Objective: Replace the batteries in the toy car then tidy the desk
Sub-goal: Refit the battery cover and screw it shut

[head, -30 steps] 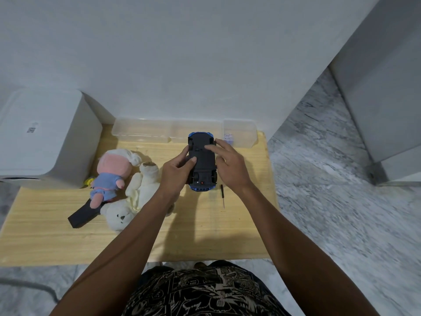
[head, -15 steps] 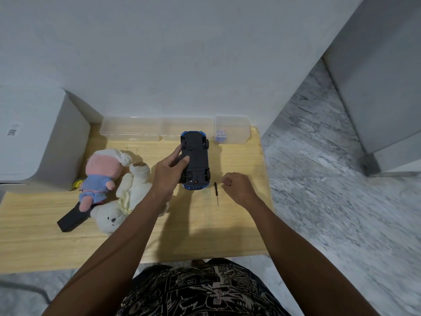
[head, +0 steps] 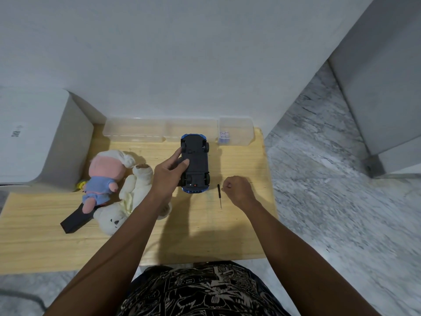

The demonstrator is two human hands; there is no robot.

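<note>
Two hands work over the light wooden bench. The blue toy car lies upside down, black underside up, near the bench's far edge, just before the clear plastic storage boxes. The step in hand appears to be opening the battery compartment. The left hand grips the car's left side, thumb on the underside. The right hand hovers just beside the small black screwdriver, fingers curled, apparently holding nothing. The next move calls for picking up the screwdriver and seating its tip in the cover screw.
</note>
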